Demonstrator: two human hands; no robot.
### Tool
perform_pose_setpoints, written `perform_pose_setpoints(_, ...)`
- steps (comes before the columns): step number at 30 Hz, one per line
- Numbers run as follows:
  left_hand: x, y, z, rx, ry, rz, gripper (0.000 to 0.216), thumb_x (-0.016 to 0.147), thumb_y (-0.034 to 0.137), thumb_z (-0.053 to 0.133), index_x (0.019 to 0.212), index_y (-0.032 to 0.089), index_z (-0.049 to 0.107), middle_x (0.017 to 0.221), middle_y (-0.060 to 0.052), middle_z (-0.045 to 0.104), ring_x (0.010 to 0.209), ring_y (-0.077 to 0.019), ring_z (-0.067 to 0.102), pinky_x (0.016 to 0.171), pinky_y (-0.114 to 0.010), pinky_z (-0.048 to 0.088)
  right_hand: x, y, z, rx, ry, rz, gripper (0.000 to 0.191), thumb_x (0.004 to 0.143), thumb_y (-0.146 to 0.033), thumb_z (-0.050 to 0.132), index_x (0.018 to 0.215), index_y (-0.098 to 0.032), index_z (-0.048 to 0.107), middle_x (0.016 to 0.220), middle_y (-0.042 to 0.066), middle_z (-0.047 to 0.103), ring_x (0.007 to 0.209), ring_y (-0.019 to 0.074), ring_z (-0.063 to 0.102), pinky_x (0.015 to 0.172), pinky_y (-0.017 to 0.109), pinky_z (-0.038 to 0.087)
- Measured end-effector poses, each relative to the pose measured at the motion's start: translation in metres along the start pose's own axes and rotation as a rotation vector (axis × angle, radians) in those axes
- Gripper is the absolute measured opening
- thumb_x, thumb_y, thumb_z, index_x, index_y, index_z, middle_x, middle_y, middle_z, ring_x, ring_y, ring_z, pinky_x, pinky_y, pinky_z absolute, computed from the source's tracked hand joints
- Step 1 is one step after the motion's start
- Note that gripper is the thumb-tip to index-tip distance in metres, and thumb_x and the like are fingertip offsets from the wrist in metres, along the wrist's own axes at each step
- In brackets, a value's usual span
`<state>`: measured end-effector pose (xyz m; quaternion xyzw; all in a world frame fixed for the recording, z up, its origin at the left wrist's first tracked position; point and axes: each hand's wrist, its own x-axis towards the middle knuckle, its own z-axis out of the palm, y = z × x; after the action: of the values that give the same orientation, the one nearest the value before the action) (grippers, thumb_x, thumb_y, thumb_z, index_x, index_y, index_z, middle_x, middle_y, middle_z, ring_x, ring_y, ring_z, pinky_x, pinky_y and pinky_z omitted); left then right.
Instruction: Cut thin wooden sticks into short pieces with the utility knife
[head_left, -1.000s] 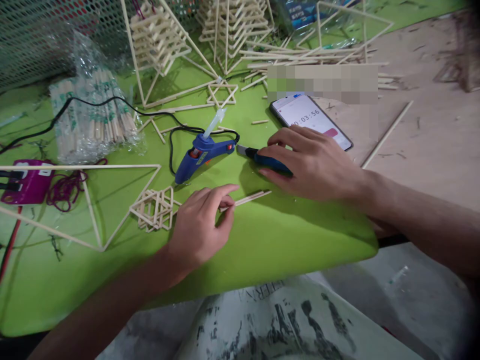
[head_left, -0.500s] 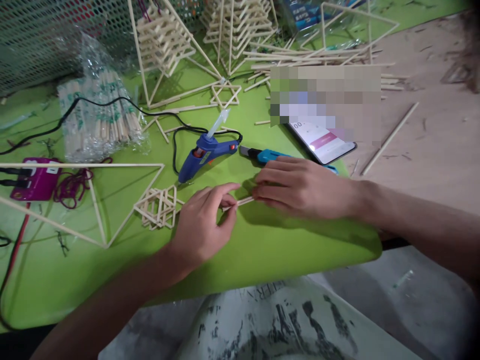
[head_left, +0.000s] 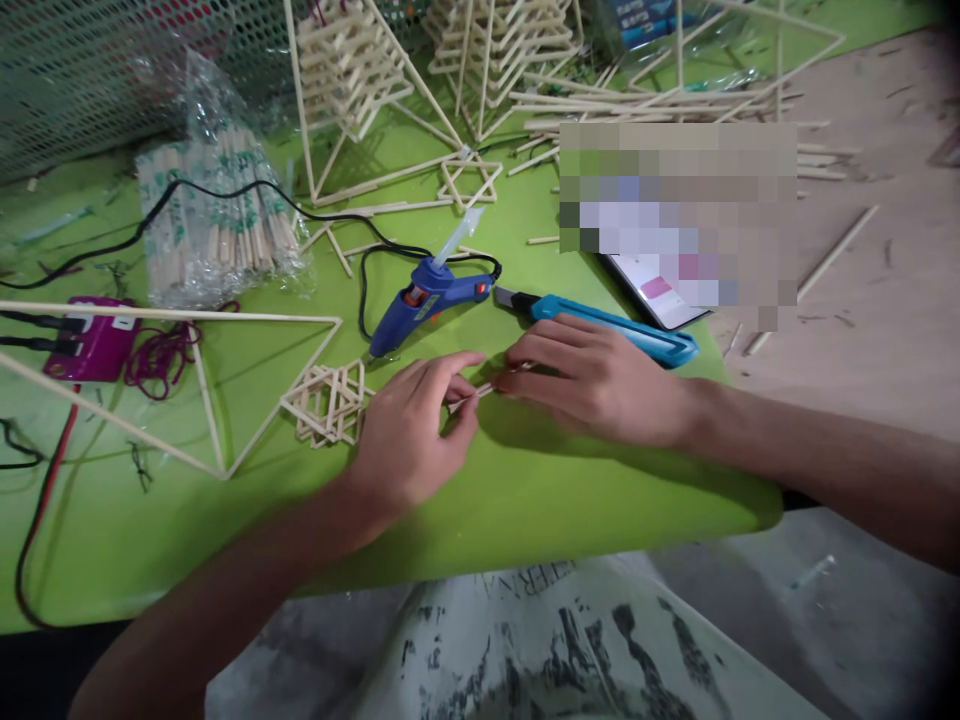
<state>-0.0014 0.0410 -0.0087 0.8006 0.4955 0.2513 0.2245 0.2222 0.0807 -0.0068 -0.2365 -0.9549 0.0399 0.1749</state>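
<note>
Between my hands, low over the green table (head_left: 600, 500), is a thin wooden stick (head_left: 486, 388). My left hand (head_left: 416, 430) pinches one end between thumb and fingers. My right hand (head_left: 592, 385) grips the other end, and its fingers hide much of that part. A blue glue gun (head_left: 427, 300) with a clear glue stick lies just beyond my left hand. Behind my right hand lies a blue box cutter (head_left: 615, 328), its blade towards the glue gun. Left of my left hand sits a small star-shaped stick piece (head_left: 328, 405), touching a large stick frame (head_left: 281, 405).
Tiered stick structures (head_left: 349, 75) stand at the back. A plastic bag of wrapped chopsticks (head_left: 225, 220) is at back left, near a purple power box (head_left: 94, 345) with cables. A phone (head_left: 660, 295), partly blurred out, and loose sticks (head_left: 645, 108) lie at right.
The view has shifted, so the table things appear a little further right. My right hand has shifted slightly towards my left, baring more of the box cutter. Both hands keep hold of the stick.
</note>
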Motion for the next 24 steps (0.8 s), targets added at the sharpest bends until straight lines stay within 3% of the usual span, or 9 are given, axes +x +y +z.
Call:
perform_pose_setpoints(11, -0.005, -0.004, -0.014, 0.104, -0.051, 0.086, 0.036, 0.083, 0.011, 0.059, 0.119, 0.018, 0.055, 0.093, -0.003, 0.067, 0.088, -0.0167, 0.062, 0.084, -0.033, 0.051, -0.002, -0.007, 0.001, 0.096, 0.062, 0.093, 0.019, 0.094, -0.018, 0.049, 0.09, -0.015, 0.067, 0.086, 0.009, 0.067, 0.082, 0.0189, 0.06, 0.071, 0.034, 0.048)
perform_pose_setpoints(24, -0.001, -0.003, -0.013, 0.058, -0.023, -0.003, 0.039, 0.083, 0.011, 0.056, 0.122, 0.02, 0.054, 0.089, -0.003, 0.065, 0.085, -0.0165, 0.06, 0.08, -0.032, 0.05, 0.003, -0.013, 0.006, 0.165, 0.074, 0.139, 0.019, 0.094, -0.019, 0.051, 0.089, -0.017, 0.069, 0.087, 0.008, 0.066, 0.08, 0.0173, 0.059, 0.07, 0.032, 0.048)
